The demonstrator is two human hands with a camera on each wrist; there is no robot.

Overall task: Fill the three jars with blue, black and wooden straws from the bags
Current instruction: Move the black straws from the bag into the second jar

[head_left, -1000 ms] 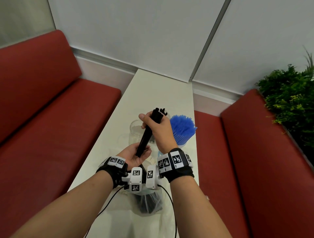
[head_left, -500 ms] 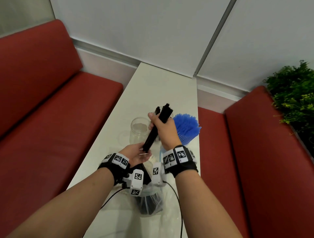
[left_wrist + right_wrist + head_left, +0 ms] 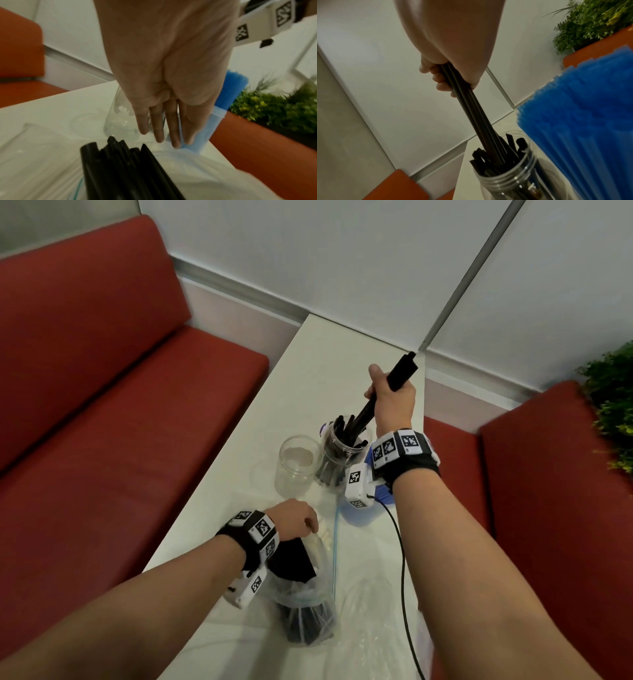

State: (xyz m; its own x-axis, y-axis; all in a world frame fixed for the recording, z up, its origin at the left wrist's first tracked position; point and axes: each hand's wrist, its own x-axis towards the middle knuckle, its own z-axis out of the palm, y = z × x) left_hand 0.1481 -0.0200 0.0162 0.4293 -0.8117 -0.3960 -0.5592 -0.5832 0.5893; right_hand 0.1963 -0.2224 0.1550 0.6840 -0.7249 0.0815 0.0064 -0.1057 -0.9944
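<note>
My right hand (image 3: 390,398) grips a bundle of black straws (image 3: 400,374) tilted over the middle jar (image 3: 342,450). The bundle's lower ends are inside that jar among other black straws (image 3: 498,155). An empty clear jar (image 3: 297,463) stands to its left. Blue straws (image 3: 582,121) fill a jar at the right, mostly hidden behind my right wrist in the head view. My left hand (image 3: 294,517) hangs with straight fingers (image 3: 159,129) and holds nothing. It is just above a clear bag (image 3: 308,611) with more black straws (image 3: 123,169) sticking out.
The narrow white table (image 3: 325,361) runs between two red benches (image 3: 120,440), (image 3: 548,491). A green plant (image 3: 613,405) stands at the far right. A black cable (image 3: 402,577) trails from my right wrist across crumpled clear plastic (image 3: 373,611).
My right hand has carried the black bundle forward and set its lower ends into the middle jar. My left hand has let go of the bundle and dropped to the bag.
</note>
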